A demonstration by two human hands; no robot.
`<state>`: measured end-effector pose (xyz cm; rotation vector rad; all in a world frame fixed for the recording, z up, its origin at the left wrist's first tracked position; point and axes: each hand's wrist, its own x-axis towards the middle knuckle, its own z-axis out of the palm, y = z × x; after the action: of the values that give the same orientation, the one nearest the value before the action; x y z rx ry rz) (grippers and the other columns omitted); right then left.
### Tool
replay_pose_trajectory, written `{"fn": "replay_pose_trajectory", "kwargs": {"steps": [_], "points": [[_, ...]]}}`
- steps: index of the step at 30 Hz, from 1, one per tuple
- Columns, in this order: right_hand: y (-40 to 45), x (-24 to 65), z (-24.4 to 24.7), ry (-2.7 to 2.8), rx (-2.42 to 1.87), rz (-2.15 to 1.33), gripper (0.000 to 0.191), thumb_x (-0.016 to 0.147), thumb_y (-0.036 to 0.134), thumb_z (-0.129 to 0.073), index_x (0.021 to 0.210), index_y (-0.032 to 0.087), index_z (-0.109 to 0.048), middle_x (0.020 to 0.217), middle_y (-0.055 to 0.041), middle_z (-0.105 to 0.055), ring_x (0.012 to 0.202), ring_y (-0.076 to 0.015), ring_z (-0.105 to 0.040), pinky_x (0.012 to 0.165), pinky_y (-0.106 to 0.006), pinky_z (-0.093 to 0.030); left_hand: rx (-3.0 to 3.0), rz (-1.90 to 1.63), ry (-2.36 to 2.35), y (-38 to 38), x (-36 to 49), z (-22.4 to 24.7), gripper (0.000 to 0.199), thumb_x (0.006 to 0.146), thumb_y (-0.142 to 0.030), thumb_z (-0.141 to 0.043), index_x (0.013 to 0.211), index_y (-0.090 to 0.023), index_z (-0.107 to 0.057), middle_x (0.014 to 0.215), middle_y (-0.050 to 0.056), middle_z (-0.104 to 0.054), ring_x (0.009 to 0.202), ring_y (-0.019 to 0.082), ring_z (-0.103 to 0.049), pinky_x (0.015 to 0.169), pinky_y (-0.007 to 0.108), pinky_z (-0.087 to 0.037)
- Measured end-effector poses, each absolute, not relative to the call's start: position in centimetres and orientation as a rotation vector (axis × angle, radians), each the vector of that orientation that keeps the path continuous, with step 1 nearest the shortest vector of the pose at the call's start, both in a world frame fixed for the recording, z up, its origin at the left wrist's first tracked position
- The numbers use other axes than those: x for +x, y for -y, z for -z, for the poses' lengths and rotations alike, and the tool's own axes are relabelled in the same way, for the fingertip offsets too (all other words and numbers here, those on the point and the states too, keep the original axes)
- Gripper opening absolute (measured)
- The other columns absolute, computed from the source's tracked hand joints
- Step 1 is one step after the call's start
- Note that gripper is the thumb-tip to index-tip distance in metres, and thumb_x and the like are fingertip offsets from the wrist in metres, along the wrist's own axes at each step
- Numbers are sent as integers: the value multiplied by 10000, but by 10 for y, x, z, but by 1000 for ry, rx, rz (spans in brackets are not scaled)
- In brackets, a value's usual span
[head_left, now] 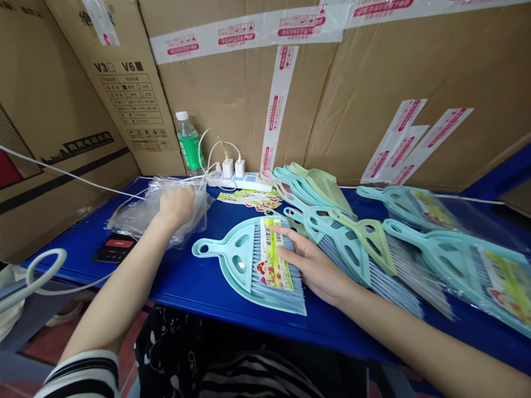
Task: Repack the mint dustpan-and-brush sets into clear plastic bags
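pressing right hand, fingers spread, on teal dustpan to steady it; left hand on plastic bag, fingers probably curled, mostly hidden

Water bottle beside a power strip (two white chargers), taped cartons behind.

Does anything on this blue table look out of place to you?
Yes: a water bottle stands right beside a power strip with two plugged-in chargers. That looks odd because any spill from the bottle might reach the plugs.
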<state>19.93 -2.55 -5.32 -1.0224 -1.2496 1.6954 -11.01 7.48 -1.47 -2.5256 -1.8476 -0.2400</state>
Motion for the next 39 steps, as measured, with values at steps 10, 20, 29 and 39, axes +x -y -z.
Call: {"fn": "replay_pose_trajectory", "kwargs": {"steps": [10,20,29,39], "points": [[24,208,41,1223,-996,-1624,588,787,329,-640,1355,301,-490,1248,-43,-656,1111,-245,-637,961,-470,-524,-2566,-104,1807,-49,-60,-9,137,637,-191,-547,770,-202,-574,664,34,-665,630,199,-623,544,258,-395],[24,202,46,1093,-990,-1598,567,684,368,-765,1215,281,-586,1197,-31,-675,1140,-267,-613,1002,-466,-486,-2646,-192,2282,-42,-50,-24,116,820,-206,-386,721,-212,-446,492,-37,-601,468,135,-595,554,229,-433],[23,199,53,1013,-989,-1614,473,679,323,-767,1122,291,-603,1127,-19,-693,1114,-255,-623,1004,-457,-483,-3111,-71,2197,-40,-48,-18,279,891,-352,-373,652,-211,-396,493,-8,-615,406,113,-562,445,215,-420],[21,199,58,1108,-982,-1532,481,698,370,-743,1140,284,-575,1218,-34,-650,1137,-254,-601,1008,-457,-479,-3369,135,2111,-46,-45,-5,322,863,-490,-486,716,-221,-389,491,-35,-624,372,91,-510,434,214,-398]]}}
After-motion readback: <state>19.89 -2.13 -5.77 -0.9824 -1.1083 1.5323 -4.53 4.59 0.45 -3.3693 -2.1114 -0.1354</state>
